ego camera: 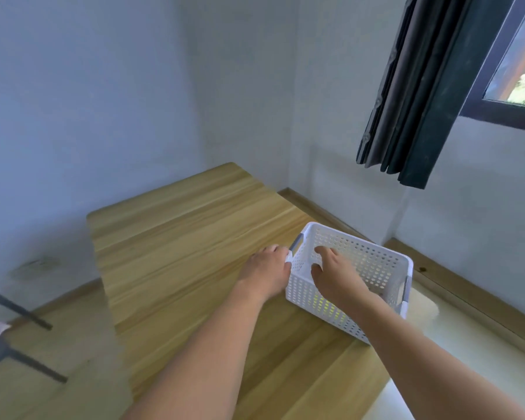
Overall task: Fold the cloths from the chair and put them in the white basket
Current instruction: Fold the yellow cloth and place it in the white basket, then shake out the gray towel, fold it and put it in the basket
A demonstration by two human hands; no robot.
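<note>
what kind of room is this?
Probably a room in a home, sparsely furnished: a wooden table in a corner of plain walls, a dark curtain beside a window, and a white basket that both hands reach for.
</note>
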